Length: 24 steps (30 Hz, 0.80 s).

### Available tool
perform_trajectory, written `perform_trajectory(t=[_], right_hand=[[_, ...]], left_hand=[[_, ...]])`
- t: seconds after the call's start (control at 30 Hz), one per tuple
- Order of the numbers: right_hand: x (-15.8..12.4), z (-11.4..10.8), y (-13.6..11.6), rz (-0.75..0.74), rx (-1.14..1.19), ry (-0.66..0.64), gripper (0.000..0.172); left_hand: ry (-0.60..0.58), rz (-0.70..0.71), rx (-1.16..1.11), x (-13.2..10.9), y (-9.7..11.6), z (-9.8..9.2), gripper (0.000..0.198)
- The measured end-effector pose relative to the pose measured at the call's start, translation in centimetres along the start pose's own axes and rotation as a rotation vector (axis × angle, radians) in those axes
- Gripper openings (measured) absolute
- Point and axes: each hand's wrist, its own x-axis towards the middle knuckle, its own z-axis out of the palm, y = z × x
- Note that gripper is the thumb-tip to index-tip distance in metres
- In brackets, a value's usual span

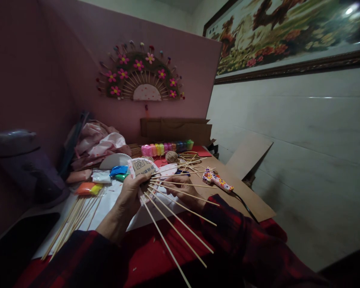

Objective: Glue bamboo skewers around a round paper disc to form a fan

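My left hand point(131, 194) grips a piece of cardboard point(141, 166) edged with white, pink-dotted fabric, its thumb pressed on the face. Several thin wooden sticks point(180, 208) fan out from the cardboard toward the right and toward me. My right hand point(183, 188) is under and beside the sticks near their inner ends, fingers bent in around one of them. Its fingertips are partly hidden behind the sticks. Right of that hand lies a glue gun point(217, 180) with a flower pattern and a black cord.
Loose sticks point(75, 220) lie on white paper at left, near bags of coloured clay point(90, 189). A twine ball point(171, 156) and a clay row point(168, 148) sit behind. Cardboard sheets point(249, 200) lie at right. A flowered fan point(144, 76) hangs on the pink panel.
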Motion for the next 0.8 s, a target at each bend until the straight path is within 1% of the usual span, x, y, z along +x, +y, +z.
perform_trajectory(t=[0.17, 0.43, 0.63, 0.8], right_hand=[[0.03, -0.08, 0.25, -0.04, -0.04, 0.002, 0.036], [0.04, -0.08, 0.31, -0.046, -0.05, 0.001, 0.038], [0.05, -0.08, 0.43, -0.046, -0.052, -0.007, 0.035], [0.04, -0.15, 0.54, -0.052, -0.079, -0.003, 0.036]], left_hand=[[0.007, 0.001, -0.01, -0.07, 0.11, 0.14, 0.03], [0.013, -0.002, 0.002, -0.03, 0.07, 0.14, 0.03], [-0.007, 0.001, 0.0, -0.03, 0.02, 0.0, 0.03], [0.013, -0.002, 0.001, -0.05, 0.01, 0.08, 0.03]])
